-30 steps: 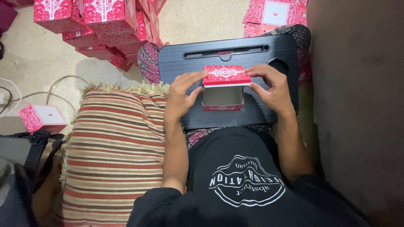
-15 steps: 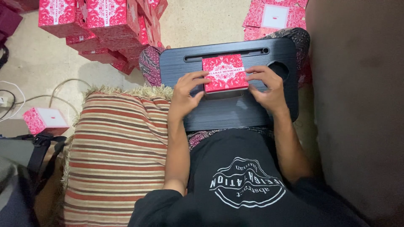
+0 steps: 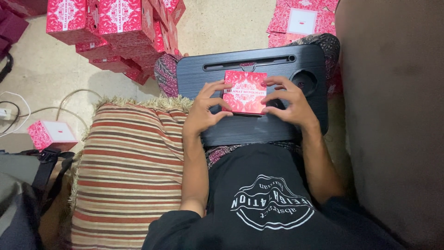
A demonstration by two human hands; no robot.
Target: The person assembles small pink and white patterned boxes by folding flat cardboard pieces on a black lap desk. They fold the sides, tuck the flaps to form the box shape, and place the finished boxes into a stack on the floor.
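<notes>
A small red box with a white ornamental pattern (image 3: pixel 244 91) stands closed on a black lap tray (image 3: pixel 252 127) across my knees. My left hand (image 3: pixel 206 109) grips the box's left side with fingers spread. My right hand (image 3: pixel 289 104) presses its right side, fingertips on the lid's edge. The box's lid faces up and hides what is inside.
A pile of finished red boxes (image 3: pixel 115 28) lies on the floor at upper left. Flat unfolded red box sheets (image 3: pixel 300 21) sit at upper right. A striped cushion (image 3: pixel 129 176) is on my left, with one red box (image 3: pixel 50 133), cables and a grey bag beyond. A brown surface (image 3: pixel 393 115) rises on my right.
The lid, held raised over the open box a second ago, has come down; the box is now closed and both hands press its sides.
</notes>
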